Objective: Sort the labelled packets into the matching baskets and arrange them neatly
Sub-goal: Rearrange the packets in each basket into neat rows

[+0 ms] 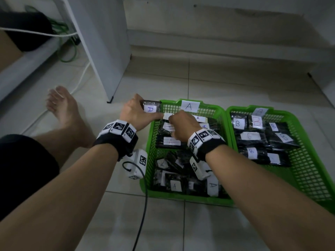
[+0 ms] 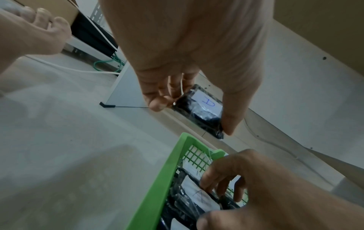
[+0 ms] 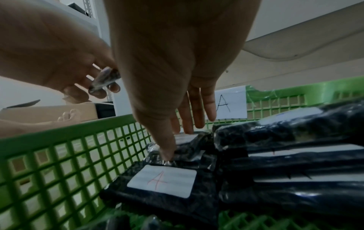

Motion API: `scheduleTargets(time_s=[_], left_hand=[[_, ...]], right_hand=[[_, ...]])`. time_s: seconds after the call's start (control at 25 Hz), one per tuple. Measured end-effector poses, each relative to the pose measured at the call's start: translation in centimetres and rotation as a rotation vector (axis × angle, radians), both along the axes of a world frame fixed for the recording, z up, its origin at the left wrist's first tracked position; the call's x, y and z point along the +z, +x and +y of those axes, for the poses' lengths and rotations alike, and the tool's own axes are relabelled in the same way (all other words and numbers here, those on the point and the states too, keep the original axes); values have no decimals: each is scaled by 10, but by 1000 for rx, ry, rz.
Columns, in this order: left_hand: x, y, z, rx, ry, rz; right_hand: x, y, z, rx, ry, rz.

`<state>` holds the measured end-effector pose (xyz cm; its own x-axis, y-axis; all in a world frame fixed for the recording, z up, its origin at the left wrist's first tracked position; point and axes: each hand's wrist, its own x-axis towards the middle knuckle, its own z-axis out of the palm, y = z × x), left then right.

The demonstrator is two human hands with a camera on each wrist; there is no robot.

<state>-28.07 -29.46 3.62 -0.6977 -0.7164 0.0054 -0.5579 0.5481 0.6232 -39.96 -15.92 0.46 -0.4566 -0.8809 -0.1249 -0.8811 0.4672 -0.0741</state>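
Two green mesh baskets stand side by side on the tiled floor. Basket A (image 1: 150, 160) on the left carries a paper tag "A" (image 1: 188, 106) and holds several black packets with white "A" labels (image 1: 170, 141). Basket B (image 1: 308, 160) holds black "B" packets (image 1: 253, 136). My left hand (image 1: 143, 109) pinches a black packet labelled "A" (image 1: 151, 108) by its ends, above basket A's far left corner; the left wrist view shows this held packet (image 2: 202, 109). My right hand (image 3: 183, 138) reaches into basket A, fingers fairly straight, thumb and fingertips touching a packet (image 3: 187, 149) at the far left.
My bare foot (image 1: 61, 105) rests on the floor left of basket A. A white cabinet panel (image 1: 101, 51) stands behind, with white and green cables (image 1: 68, 49) beyond it. A black cable (image 1: 143, 214) trails from my left wrist camera. A low ledge (image 1: 217, 49) runs behind the baskets.
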Motion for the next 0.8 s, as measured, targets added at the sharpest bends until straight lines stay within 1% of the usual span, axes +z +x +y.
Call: scheduleTargets(time_s=[0.08, 0.16, 0.2, 0.24, 0.32, 0.4, 0.44, 0.52, 0.6, 0.68, 0.72, 0.8], left_hand=[[0, 1, 0, -16, 0, 19], [-3, 2, 1, -101, 28, 33], [-2, 2, 4, -157, 54, 24], [-2, 2, 10, -207, 84, -7], [3, 1, 25, -276, 159, -105], [9, 1, 42, -325, 319, -204], [11, 3, 48, -346, 402, -239], [13, 8, 57, -370, 475, -284], [11, 11, 61, -354, 489, -286], [10, 11, 60, -271, 509, -242], [9, 10, 57, -207, 527, -208], [5, 11, 46, -93, 588, -136]], right_hand=[[4, -6, 9, -65, -102, -41], [15, -12, 21, -149, -173, -151], [22, -15, 28, -181, -165, -214], [28, -15, 38, -204, -116, -272], [37, -12, 57, -216, 41, -360], [38, -6, 76, -249, 170, -437], [36, -2, 84, -265, 220, -455], [31, 6, 96, -260, 260, -460], [24, 17, 96, -223, 187, -475], [18, 28, 85, -156, 97, -475], [14, 32, 76, -115, 107, -456], [8, 36, 58, -51, 240, -426]])
